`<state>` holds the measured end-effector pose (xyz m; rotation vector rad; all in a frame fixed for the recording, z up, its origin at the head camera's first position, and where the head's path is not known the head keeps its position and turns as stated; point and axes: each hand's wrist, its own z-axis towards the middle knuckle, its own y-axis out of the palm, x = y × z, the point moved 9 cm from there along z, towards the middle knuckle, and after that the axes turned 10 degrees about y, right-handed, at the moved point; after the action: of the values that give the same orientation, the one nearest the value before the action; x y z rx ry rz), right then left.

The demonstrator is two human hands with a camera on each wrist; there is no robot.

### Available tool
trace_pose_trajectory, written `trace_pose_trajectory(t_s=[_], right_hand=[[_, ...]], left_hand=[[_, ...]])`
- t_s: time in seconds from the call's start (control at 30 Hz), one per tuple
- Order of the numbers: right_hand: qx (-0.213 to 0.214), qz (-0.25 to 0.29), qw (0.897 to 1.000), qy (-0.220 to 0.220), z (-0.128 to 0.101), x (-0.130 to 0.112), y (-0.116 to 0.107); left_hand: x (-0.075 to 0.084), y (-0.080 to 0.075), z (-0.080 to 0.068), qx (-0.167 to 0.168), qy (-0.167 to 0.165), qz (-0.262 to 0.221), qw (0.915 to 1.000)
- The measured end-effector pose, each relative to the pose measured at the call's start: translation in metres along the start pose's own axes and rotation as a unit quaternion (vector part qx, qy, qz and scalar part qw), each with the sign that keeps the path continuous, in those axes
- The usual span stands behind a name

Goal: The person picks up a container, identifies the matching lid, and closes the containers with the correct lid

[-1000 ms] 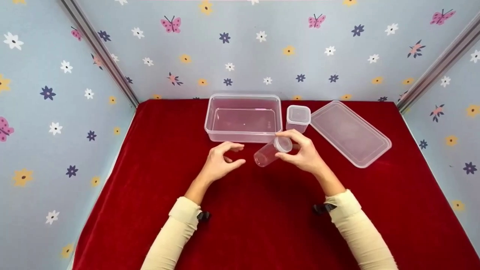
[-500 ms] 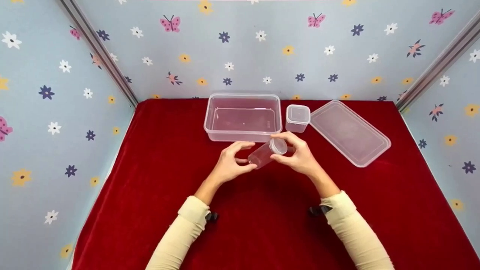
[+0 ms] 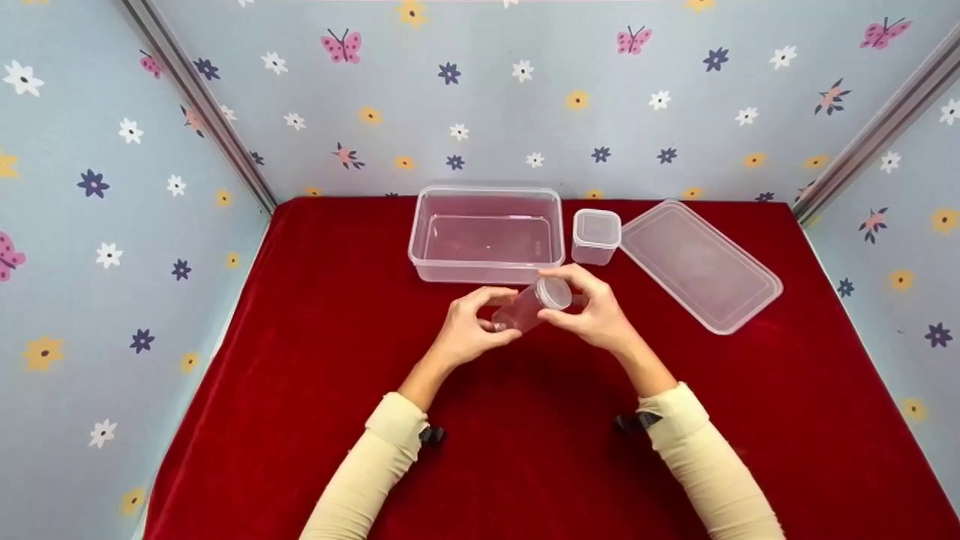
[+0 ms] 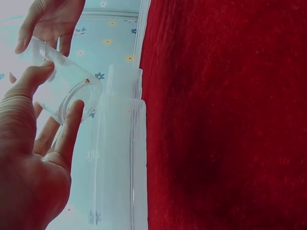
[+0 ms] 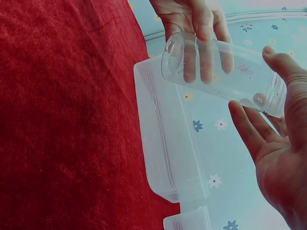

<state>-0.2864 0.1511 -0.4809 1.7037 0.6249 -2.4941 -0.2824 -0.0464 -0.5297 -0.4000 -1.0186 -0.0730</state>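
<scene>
cream long sleeves (image 3: 367, 465), black wrist straps (image 3: 431, 434)

Two hands: left hand (image 3: 465, 334), right hand (image 3: 596, 315). One round jar (image 3: 529, 304), lidded. One open rectangular tub (image 3: 486, 234). One small lidded box (image 3: 596, 236). One loose flat lid (image 3: 699, 264). Jar contents unclear, possibly one small bead.

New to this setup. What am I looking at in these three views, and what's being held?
No machine here: a person works with two bare hands. The wide picture comes from a camera on the person's head, looking down; the other two come from cameras on each wrist.

The left hand grips the base end of a clear round jar, tilted above the cloth, while the right hand holds its lid end.

On the red cloth lie an open rectangular container, a small lidded square container beside it, and a flat rectangular lid to the right. Flowered walls surround the surface.
</scene>
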Motion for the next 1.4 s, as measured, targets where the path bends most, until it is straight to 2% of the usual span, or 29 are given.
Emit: trace_pose_trajectory(t_s=[0.2,0.53,0.87,1.13,1.27,1.4], right_hand=[[-0.003,-0.002,1.000,0.006,0.000,0.000,0.001],[-0.007,-0.011,1.000,0.008,0.002,-0.001,0.001],[-0.033,-0.003,0.999,0.019,0.001,0.000,0.000],[-0.051,0.014,0.998,0.037,0.002,-0.001,-0.014],[-0.057,0.009,0.998,0.020,0.003,-0.009,-0.019],[-0.089,0.000,0.996,0.000,0.002,-0.018,-0.014]], left_hand=[[0.000,0.003,0.000,0.001,0.002,0.008,1.0000],[0.005,0.004,0.001,0.007,0.025,0.027,0.9993],[0.004,0.005,0.001,-0.004,0.021,0.032,0.9993],[0.001,-0.005,-0.003,-0.003,0.020,0.036,0.9991],[0.001,-0.012,-0.004,-0.004,0.020,0.053,0.9984],[0.006,-0.014,-0.004,-0.010,0.032,0.076,0.9966]])
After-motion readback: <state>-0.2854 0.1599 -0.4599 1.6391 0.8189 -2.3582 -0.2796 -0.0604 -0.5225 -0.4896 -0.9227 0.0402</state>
